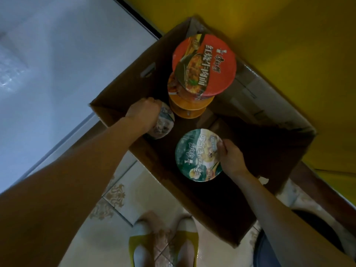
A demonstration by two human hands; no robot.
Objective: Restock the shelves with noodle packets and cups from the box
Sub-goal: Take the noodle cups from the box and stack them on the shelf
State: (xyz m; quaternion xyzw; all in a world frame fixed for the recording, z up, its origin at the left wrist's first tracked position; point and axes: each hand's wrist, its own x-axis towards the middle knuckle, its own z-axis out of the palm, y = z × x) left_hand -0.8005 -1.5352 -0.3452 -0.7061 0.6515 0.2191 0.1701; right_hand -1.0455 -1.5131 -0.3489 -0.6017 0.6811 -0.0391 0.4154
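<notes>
An open cardboard box (119, 87) stands on the floor below me. Inside it, my left hand (143, 112) grips a green-and-white noodle cup (163, 124) lying on its side near the box's left wall. My right hand (231, 157) holds the right rim of an upright green-lidded noodle cup (196, 155). At the far end of the box, a red-lidded cup (206, 66) sits on top of an orange cup (188, 106) in a stack. No shelves are in view.
A yellow surface (289, 35) rises behind and right of the box. A pale grey panel (57, 64) lies to the left. Patterned floor tiles (115, 191) and my feet in yellow slippers (163, 245) are below the box.
</notes>
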